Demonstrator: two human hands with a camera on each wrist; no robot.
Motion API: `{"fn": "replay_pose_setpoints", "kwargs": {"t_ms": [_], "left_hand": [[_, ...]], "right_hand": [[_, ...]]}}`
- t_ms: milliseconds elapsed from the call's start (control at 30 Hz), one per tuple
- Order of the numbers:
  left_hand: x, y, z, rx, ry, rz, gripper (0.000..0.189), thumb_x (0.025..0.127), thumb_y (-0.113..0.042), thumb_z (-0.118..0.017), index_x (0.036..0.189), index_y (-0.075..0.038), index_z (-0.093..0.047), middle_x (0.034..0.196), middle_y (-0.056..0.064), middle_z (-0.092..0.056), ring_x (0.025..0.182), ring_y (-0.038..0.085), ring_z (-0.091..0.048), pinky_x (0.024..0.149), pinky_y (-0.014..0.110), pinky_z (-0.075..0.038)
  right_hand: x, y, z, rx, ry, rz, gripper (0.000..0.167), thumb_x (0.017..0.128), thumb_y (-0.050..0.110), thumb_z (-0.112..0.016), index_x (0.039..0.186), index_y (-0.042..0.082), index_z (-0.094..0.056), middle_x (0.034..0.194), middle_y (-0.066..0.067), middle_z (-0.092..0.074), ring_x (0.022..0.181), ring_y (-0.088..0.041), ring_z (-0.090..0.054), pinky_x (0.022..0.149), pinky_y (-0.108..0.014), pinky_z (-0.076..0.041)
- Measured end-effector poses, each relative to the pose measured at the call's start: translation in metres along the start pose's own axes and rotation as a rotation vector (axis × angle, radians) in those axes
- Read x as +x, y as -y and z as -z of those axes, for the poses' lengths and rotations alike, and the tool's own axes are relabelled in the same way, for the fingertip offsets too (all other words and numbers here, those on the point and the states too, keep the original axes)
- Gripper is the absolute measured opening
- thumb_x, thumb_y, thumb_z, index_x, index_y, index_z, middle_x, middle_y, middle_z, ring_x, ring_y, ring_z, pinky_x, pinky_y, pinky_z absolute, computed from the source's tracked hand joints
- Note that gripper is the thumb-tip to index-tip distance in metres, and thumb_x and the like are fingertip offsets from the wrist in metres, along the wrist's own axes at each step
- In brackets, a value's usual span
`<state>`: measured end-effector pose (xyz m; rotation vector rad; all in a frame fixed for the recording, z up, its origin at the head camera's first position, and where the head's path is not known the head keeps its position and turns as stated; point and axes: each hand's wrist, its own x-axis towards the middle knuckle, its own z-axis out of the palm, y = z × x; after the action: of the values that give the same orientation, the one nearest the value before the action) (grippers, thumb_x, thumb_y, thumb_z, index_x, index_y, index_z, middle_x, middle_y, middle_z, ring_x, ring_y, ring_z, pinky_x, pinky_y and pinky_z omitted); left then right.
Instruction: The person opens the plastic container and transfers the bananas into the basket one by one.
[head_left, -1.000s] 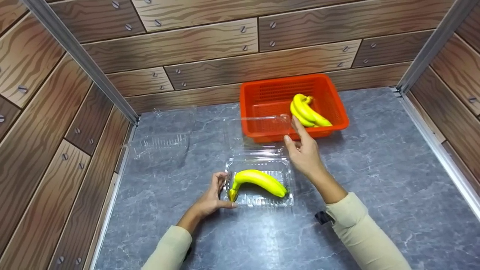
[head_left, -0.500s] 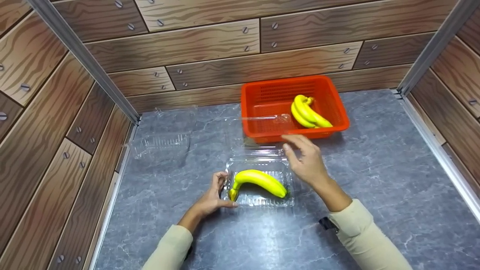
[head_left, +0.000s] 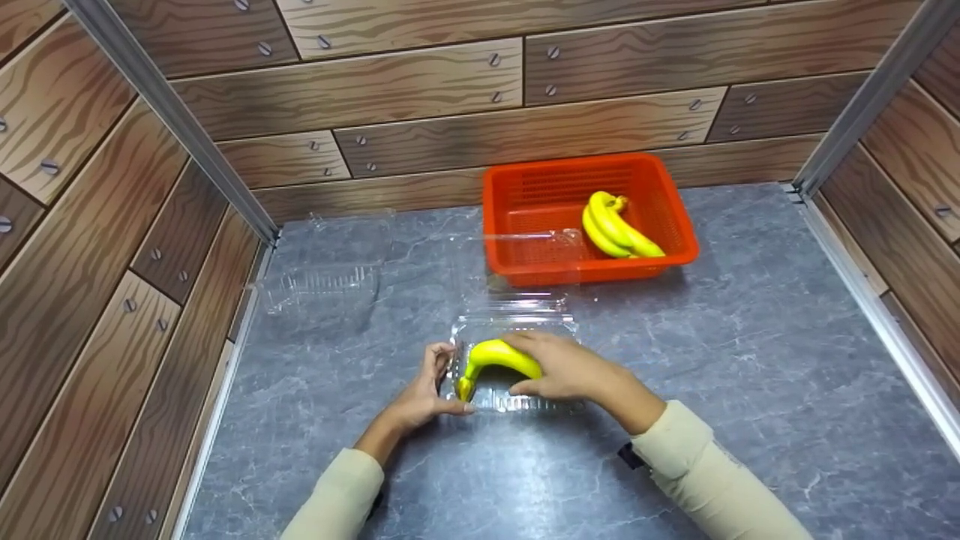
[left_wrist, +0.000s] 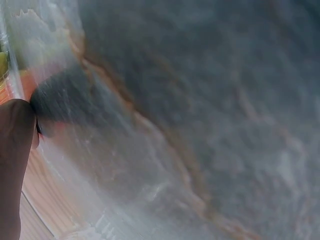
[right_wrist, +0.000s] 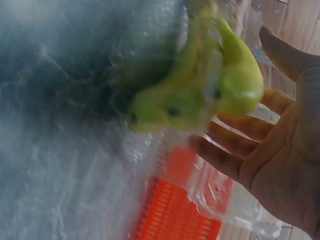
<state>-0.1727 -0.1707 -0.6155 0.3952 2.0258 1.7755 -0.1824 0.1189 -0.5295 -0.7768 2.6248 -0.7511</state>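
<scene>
In the head view a yellow banana (head_left: 495, 354) lies in the base of a clear plastic clamshell container (head_left: 514, 322), whose lid stands raised at the back. My left hand (head_left: 421, 394) holds the container's left side, thumb at the front corner and fingers along the side. Over the banana's right end reaches my right hand (head_left: 566, 367), covering that end from above. The right wrist view shows the banana (right_wrist: 242, 85) through the plastic, with fingers (right_wrist: 232, 140) extended beside it and the thumb apart from it. Most of the left hand is out of the left wrist view.
An orange-red plastic basket (head_left: 679, 217) with a bunch of bananas (head_left: 611, 225) stands at the back, behind the raised lid. Another clear plastic container (head_left: 322, 281) sits at the back left. Wood-patterned walls (head_left: 427, 135) enclose the grey marbled table (head_left: 750, 337).
My right hand has left the raised lid's right side and come down to the banana's right end. The left hand stays at the container's left side, and the lid remains up.
</scene>
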Motion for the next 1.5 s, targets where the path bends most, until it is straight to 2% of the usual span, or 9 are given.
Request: {"fn": "replay_pose_setpoints", "kwargs": {"t_ms": [167, 300, 367, 467, 767, 967, 1133, 1500], "left_hand": [[-0.001, 0.002, 0.001, -0.007, -0.007, 0.004, 0.098, 0.076, -0.001, -0.091, 0.145, -0.006, -0.022, 0.177, 0.021, -0.024, 0.169, 0.04, -0.012, 0.137, 0.061, -0.002], [0.0, 0.003, 0.001, -0.012, -0.006, 0.005, 0.097, 0.076, -0.001, -0.091, 0.146, -0.006, -0.023, 0.178, 0.022, -0.023, 0.169, 0.04, -0.011, 0.137, 0.062, -0.001], [0.0, 0.003, 0.001, -0.017, -0.007, 0.001, 0.098, 0.076, -0.001, -0.091, 0.146, -0.005, -0.023, 0.178, 0.022, -0.023, 0.169, 0.041, -0.01, 0.137, 0.062, -0.001], [0.001, 0.003, 0.001, -0.026, -0.008, 0.0, 0.098, 0.075, -0.001, -0.091, 0.146, -0.005, -0.023, 0.178, 0.021, -0.024, 0.169, 0.04, -0.01, 0.137, 0.062, -0.001], [-0.001, 0.002, -0.001, -0.05, -0.01, 0.013, 0.096, 0.076, 0.003, -0.089, 0.145, -0.006, -0.023, 0.178, 0.019, -0.023, 0.169, 0.036, -0.01, 0.138, 0.059, -0.001], [0.0, 0.001, 0.0, -0.032, -0.017, 0.013, 0.098, 0.076, 0.0, -0.09, 0.147, -0.006, -0.024, 0.179, 0.019, -0.023, 0.169, 0.037, -0.01, 0.137, 0.061, 0.0], [-0.001, 0.001, 0.001, -0.023, -0.015, 0.01, 0.097, 0.076, -0.001, -0.091, 0.146, -0.005, -0.024, 0.178, 0.019, -0.023, 0.169, 0.037, -0.009, 0.137, 0.061, 0.0], [0.0, 0.002, 0.001, -0.004, -0.021, 0.006, 0.097, 0.076, -0.001, -0.091, 0.146, -0.005, -0.024, 0.178, 0.02, -0.024, 0.169, 0.038, -0.011, 0.137, 0.062, -0.001]], "right_hand": [[0.007, -0.001, -0.01, 0.022, -0.003, -0.014, 0.08, 0.098, 0.034, -0.077, 0.166, 0.018, -0.039, 0.165, -0.013, -0.051, 0.146, -0.039, -0.056, 0.124, -0.06, -0.044], [0.011, -0.003, -0.012, 0.042, -0.05, -0.009, 0.072, 0.097, 0.024, -0.077, 0.161, 0.012, -0.047, 0.15, -0.014, -0.066, 0.121, -0.031, -0.069, 0.108, -0.054, -0.057], [0.012, -0.002, -0.012, 0.064, -0.066, -0.016, 0.071, 0.095, 0.021, -0.079, 0.159, 0.01, -0.05, 0.143, -0.014, -0.071, 0.109, -0.027, -0.069, 0.099, -0.051, -0.059], [0.014, -0.001, -0.01, 0.084, -0.076, -0.032, 0.071, 0.092, 0.019, -0.082, 0.156, 0.01, -0.054, 0.136, -0.013, -0.074, 0.1, -0.024, -0.066, 0.093, -0.049, -0.059], [0.014, -0.001, -0.013, 0.119, -0.066, -0.086, 0.069, 0.091, 0.021, -0.083, 0.155, 0.014, -0.057, 0.127, -0.008, -0.076, 0.1, -0.022, -0.065, 0.094, -0.049, -0.058], [0.014, -0.002, -0.015, 0.103, -0.078, -0.098, 0.066, 0.093, 0.026, -0.082, 0.154, 0.015, -0.058, 0.133, -0.008, -0.075, 0.11, -0.025, -0.068, 0.098, -0.053, -0.057], [0.014, -0.002, -0.016, 0.129, -0.087, -0.11, 0.064, 0.092, 0.026, -0.082, 0.151, 0.016, -0.061, 0.127, -0.006, -0.076, 0.105, -0.023, -0.068, 0.095, -0.051, -0.058], [0.017, -0.001, -0.016, 0.108, -0.131, -0.145, 0.059, 0.093, 0.027, -0.08, 0.149, 0.019, -0.063, 0.13, -0.007, -0.076, 0.106, -0.025, -0.069, 0.096, -0.053, -0.057]]}}
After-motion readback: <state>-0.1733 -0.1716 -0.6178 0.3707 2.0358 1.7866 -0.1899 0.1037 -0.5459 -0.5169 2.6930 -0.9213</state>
